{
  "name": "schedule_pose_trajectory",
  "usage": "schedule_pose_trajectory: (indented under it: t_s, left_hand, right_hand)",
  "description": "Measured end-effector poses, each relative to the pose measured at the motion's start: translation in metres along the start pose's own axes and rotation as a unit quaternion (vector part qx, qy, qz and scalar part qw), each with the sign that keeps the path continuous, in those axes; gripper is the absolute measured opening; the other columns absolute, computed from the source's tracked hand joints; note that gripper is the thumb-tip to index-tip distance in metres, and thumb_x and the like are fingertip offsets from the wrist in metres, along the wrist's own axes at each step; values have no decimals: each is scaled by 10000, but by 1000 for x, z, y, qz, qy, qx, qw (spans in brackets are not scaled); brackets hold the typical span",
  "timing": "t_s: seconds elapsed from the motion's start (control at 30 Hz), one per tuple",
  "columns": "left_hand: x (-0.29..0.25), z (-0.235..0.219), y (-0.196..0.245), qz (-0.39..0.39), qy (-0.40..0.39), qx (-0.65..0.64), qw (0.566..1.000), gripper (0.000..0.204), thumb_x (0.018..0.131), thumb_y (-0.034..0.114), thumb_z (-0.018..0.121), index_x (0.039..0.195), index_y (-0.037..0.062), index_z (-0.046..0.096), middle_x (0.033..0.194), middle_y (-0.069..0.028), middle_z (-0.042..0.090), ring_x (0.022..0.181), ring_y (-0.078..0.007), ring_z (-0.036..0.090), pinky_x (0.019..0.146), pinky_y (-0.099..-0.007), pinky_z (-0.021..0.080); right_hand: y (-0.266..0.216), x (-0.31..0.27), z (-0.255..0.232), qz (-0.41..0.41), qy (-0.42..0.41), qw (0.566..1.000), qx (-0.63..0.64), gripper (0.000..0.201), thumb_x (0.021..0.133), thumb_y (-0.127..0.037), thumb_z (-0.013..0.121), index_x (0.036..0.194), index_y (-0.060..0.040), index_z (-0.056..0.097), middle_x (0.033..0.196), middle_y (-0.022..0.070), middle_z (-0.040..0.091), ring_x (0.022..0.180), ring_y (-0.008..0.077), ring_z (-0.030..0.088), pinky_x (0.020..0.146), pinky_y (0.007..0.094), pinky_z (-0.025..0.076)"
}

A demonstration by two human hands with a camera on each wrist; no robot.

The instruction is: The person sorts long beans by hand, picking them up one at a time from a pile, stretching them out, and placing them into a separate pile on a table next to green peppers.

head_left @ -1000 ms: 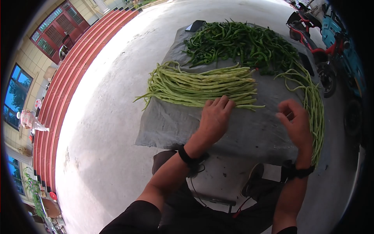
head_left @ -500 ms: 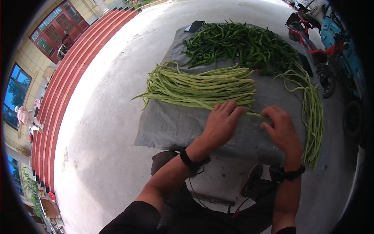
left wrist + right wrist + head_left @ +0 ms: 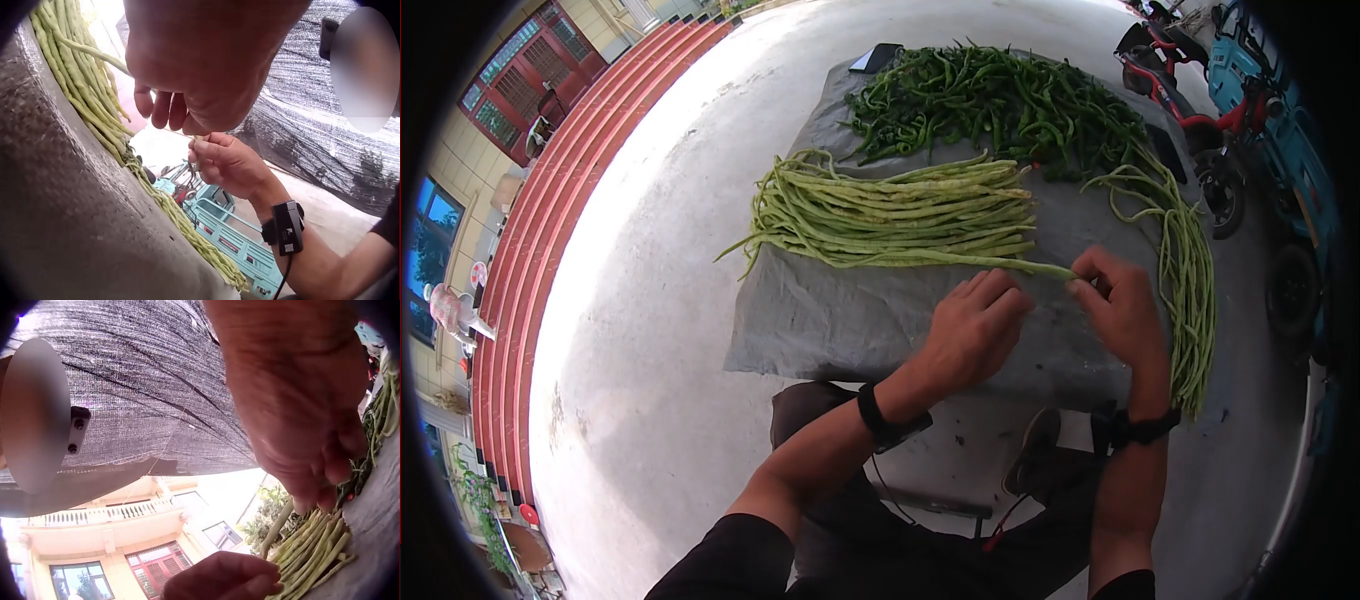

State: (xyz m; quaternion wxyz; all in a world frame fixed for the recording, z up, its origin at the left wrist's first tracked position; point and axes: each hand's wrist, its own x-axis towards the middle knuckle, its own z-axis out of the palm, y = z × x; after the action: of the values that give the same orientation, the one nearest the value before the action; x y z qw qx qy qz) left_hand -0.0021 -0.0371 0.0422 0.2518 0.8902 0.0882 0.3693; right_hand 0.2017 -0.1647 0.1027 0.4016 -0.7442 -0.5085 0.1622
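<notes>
Green, the long bean [image 3: 1042, 267] is seeming light, snappable; I'm pinching its end with right fingers [image 3: 1097, 264], not making out left fingers' [image 3: 998, 288] hold

Right grip [image 3: 1122, 308] pinched; left grip [image 3: 973, 328] loosely curled.

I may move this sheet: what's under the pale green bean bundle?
Grey sheet shows along the front and right edges of the bean bundle; the part directly beneath is covered, so anything else there cannot be seen.
</notes>
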Motion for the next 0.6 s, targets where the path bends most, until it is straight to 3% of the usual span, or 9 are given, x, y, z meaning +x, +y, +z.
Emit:
schedule_pose_trajectory:
  t_s: [0.1,0.17,0.27,0.37,0.47,0.6]
  left_hand:
    - [-2,3,-2,-132,0,-139,981,200,959,74,755,1152,80,701,1093,-48,711,1044,-227,714,870,-350,540]
    - [-3,5,-11,-257,2,-299,919,174,1022,142,743,1179,79,702,1146,-26,734,1069,-179,721,890,-329,542]
    - [0,-2,-21,-361,-10,-489,794,242,1079,242,710,1252,74,701,1247,-6,740,1106,-138,710,924,-319,544]
    - [-3,-3,-25,-378,-35,-509,772,356,1093,303,693,1363,71,685,1289,-43,744,1150,-166,716,930,-318,546]
    - [-9,2,-30,-383,-111,-537,744,468,1096,339,692,1476,73,625,1349,-64,729,1205,-181,709,932,-324,551]
    - [1,-4,-12,-408,-22,-607,682,501,1121,329,655,1543,75,561,1400,-82,706,1207,-202,720,928,-329,560]
  right_hand:
    - [0,0,-5,2,4,1000,1,161,928,-56,767,1025,18,661,802,86,684,672,135,592,641,330,470]
    - [2,-1,-7,6,5,1000,9,157,931,-61,766,1021,18,664,797,81,683,672,132,588,639,328,467]
    - [5,-1,-9,10,-3,1000,15,150,938,-71,761,1016,17,668,789,73,682,675,128,586,638,325,465]
    - [2,-1,-11,9,-3,1000,7,143,946,-78,752,1012,19,670,780,64,678,686,112,584,641,318,465]
    - [6,-1,-14,21,-6,999,44,134,955,-81,740,1009,20,668,786,41,671,703,93,579,645,308,464]
    - [6,-1,-18,34,-8,996,85,112,965,-80,726,1008,5,667,800,0,642,718,64,563,646,286,457]
